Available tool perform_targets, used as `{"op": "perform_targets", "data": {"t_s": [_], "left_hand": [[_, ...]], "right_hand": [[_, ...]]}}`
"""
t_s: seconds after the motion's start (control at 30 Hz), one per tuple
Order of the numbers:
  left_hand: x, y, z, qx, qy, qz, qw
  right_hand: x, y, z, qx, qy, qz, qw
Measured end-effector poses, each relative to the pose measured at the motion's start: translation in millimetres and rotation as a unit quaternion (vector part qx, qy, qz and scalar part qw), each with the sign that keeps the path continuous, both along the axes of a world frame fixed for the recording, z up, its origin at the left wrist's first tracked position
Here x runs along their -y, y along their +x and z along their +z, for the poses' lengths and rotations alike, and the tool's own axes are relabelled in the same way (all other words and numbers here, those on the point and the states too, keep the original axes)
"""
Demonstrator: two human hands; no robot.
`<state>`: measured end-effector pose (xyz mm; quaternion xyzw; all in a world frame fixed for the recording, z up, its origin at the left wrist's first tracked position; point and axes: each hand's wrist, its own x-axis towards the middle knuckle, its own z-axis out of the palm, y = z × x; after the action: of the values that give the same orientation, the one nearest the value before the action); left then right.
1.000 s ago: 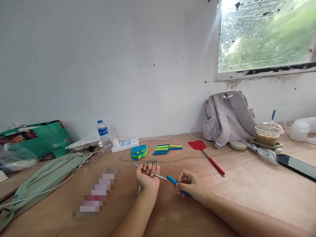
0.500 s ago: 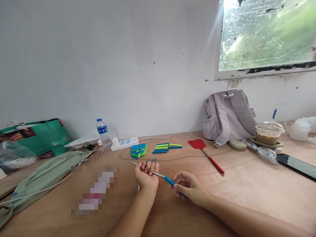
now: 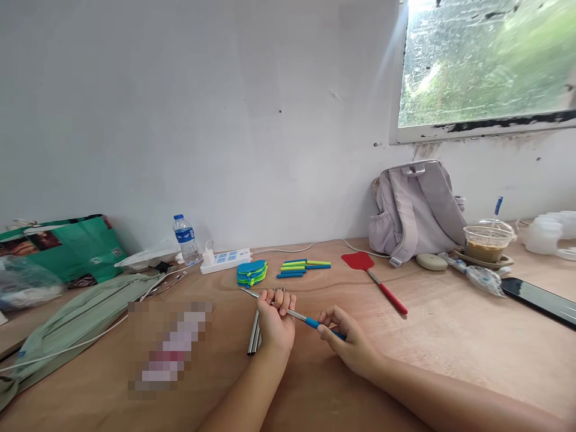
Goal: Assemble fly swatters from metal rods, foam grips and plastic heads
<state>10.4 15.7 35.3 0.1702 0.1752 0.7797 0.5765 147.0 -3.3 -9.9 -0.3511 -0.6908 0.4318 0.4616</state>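
Observation:
My left hand is closed around a thin metal rod, whose pointed end sticks out to the left. A blue sleeve-like handle covers the rod's right end, and the thumb and fingers of my right hand close on it. Under my left hand lie several bare metal rods, partly hidden by the palm and wrist. Beyond the hands, loose blue and lime tubes lie beside a stack of blue and lime flat swatter heads. A whole red fly swatter rests to the right.
A power strip and a water bottle stand near the wall. At the right are a backpack, a drink cup and a black phone. A grey-green cloth bag lies at the left.
My left hand has shifted slightly right, uncovering more of the bare rods beneath. The right fingers have closed further along the blue handle, and the view has tilted a little.

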Motion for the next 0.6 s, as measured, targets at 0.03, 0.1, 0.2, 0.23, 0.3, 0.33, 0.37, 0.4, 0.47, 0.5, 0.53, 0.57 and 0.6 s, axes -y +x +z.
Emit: {"op": "perform_targets", "data": {"t_s": [0.03,0.1,0.2,0.23,0.3,0.33,0.37,0.4,0.47,0.5,0.53,0.57,0.6], "left_hand": [[2.0,4.6,-1.6,-0.017,0.002,-0.021,1.000],[7.3,14.8,-4.4,-0.055,0.001,-0.066,0.996],[14.5,26.8,-5.8,-0.125,0.004,-0.075,0.989],[15.7,28.5,-5.3,-0.149,0.005,-0.059,0.987],[15.8,28.5,-4.2,-0.195,0.000,-0.029,0.980],[15.0,27.3,-3.9,-0.214,-0.004,-0.021,0.977],[13.9,25.9,-4.0,-0.232,-0.006,-0.020,0.973],[12.7,24.5,-4.6,-0.248,-0.004,-0.024,0.968],[10.7,22.7,-7.2,-0.279,0.015,-0.039,0.960],[10.1,22.3,-8.9,-0.291,0.026,-0.049,0.955],[9.9,22.4,-10.6,-0.301,0.037,-0.058,0.951],[10.0,22.7,-12.2,-0.310,0.045,-0.069,0.947],[10.3,23.1,-13.4,-0.318,0.051,-0.079,0.943]], "right_hand": [[-0.2,-0.4,0.0,0.002,0.008,-0.008,1.000],[0.1,-1.0,0.3,-0.004,0.030,-0.017,0.999],[2.0,-0.3,1.4,-0.019,0.051,-0.019,0.998],[2.8,0.4,1.6,-0.024,0.052,-0.015,0.998],[4.1,2.1,1.5,-0.031,0.046,-0.004,0.998],[4.4,2.8,1.0,-0.032,0.044,0.002,0.999],[4.4,3.4,0.4,-0.034,0.043,0.005,0.998],[4.2,3.7,-0.4,-0.034,0.043,0.005,0.998],[3.3,3.7,-2.0,-0.033,0.047,0.002,0.998],[2.9,3.5,-2.7,-0.033,0.052,-0.003,0.998],[2.6,3.2,-3.1,-0.031,0.058,-0.008,0.998],[2.4,3.0,-3.2,-0.028,0.064,-0.013,0.997],[2.5,2.9,-3.0,-0.023,0.068,-0.017,0.997]]}}
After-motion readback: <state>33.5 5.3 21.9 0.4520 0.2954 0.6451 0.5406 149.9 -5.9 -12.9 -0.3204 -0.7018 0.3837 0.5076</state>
